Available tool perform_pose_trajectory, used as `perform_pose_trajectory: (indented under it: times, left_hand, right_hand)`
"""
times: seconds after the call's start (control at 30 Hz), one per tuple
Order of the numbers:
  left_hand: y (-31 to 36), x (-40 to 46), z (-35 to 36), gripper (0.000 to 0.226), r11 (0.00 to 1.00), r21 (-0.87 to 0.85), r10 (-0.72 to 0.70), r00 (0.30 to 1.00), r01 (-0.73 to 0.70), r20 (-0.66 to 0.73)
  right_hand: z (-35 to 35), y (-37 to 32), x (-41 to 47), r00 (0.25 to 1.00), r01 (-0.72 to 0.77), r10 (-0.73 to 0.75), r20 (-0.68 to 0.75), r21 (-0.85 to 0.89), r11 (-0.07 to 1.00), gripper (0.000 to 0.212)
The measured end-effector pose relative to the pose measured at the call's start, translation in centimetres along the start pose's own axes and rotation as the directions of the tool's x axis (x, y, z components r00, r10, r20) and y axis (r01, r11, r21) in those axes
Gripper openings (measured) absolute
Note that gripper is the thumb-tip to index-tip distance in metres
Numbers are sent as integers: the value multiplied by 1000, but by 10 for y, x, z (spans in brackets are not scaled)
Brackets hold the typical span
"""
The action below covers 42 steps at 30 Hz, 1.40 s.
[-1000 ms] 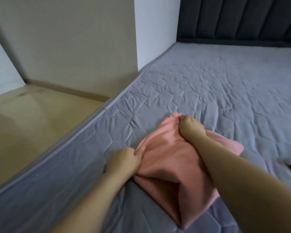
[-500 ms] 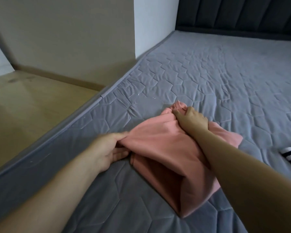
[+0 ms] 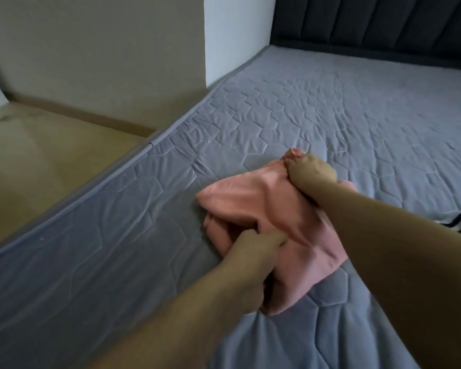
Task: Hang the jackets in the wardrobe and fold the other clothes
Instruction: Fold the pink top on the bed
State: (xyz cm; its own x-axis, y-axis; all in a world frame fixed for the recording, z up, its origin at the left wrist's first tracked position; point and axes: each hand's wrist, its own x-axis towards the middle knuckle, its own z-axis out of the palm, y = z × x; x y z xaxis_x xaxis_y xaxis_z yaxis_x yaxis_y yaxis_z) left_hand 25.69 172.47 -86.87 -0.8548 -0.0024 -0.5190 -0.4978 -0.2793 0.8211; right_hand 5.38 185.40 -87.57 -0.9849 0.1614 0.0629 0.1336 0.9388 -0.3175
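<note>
- You find no text, label, brand, number or sign to read here — not on any surface in your view.

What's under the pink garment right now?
The pink garment lies on the grey quilted mattress, bunched into layers. The left hand and right hand grip it. Anything between its layers or beneath it is covered.
</note>
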Motion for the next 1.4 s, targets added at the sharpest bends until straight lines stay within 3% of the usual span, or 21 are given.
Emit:
perform_pose_trajectory:
  times: [0.1, 0.2, 0.37, 0.43, 0.53, 0.63, 0.73, 0.8, 0.9, 0.93, 0.97, 1.0, 1.03, 1.07, 1.13, 1.23, 1.3, 1.4]
  left_hand:
    - [-22, -8, -8, 19, 979, -199, -48, 999, 46, -3]
    - [-37, -17, -25, 26, 954, -279, -102, 993, 113, 53]
    - [-32, -21, -40, 26, 978, -12, -205, 970, 208, 129]
    - [-10, -12, -45, 27, 984, 107, -150, 986, 141, 73]
    - [26, 16, -49, 39, 998, 52, -35, 996, 40, -86]
    - [36, 40, -53, 21, 988, 36, 154, 936, -151, -316]
    - [20, 44, -79, 4, 964, 183, 245, 907, -191, -342]
    - [13, 46, -96, 9, 888, 414, 342, 889, -200, -303]
    - [18, 58, -101, 19, 558, 818, 599, 752, -143, -277]
    - [25, 61, -97, 31, 535, 839, 617, 724, -99, -308]
    - [35, 63, -92, 44, 616, 784, 548, 758, -81, -353]
    - [48, 64, -85, 54, 757, 648, 410, 835, -87, -367]
    - [58, 65, -77, 54, 880, 470, 234, 923, -68, -306]
    - [62, 66, -71, 48, 937, 348, 83, 976, -8, -201]
    - [54, 69, -65, 34, 923, 384, 15, 994, 28, -109]
    - [39, 76, -70, 20, 877, 481, 129, 972, -21, -194]
    - [40, 77, -73, 3, 901, 434, 88, 980, -3, -176]
    - [43, 82, -71, 12, 892, 450, 52, 980, 41, -192]
  right_hand:
    - [12, 8, -7, 1000, 0, 1, 29, -18, 1000, 52]
    - [27, 9, -12, 998, -50, 49, 28, 39, 998, 60]
    - [30, 13, -11, 996, -89, 90, -3, 136, 987, 64]
    - [30, 16, -13, 996, -81, 85, -17, 167, 983, 64]
    - [31, 14, -18, 991, -75, 93, -94, 176, 982, 62]
    - [34, 13, -23, 983, -36, 69, -168, 192, 981, 58]
    - [36, 16, -22, 977, 17, 21, -213, 174, 985, 56]
    - [38, 15, -23, 969, 60, -13, -248, 182, 981, 51]
    - [38, 16, -21, 963, 80, -14, -268, 237, 968, 44]
    - [37, 17, -19, 965, 76, -8, -262, 253, 964, 45]
    - [37, 17, -19, 969, 68, 0, -248, 265, 962, 47]
    - [36, 17, -17, 973, 55, 10, -230, 274, 960, 50]
    - [35, 17, -17, 978, 41, 20, -209, 283, 958, 53]
    - [34, 17, -16, 982, 31, 27, -190, 292, 956, 54]
    - [33, 18, -15, 986, 26, 26, -164, 304, 952, 51]
    - [33, 17, -14, 989, 22, 24, -143, 312, 950, 44]
    - [33, 17, -12, 992, 14, 28, -123, 331, 943, 39]
    - [28, 17, -12, 994, -7, 50, -93, 414, 910, 36]
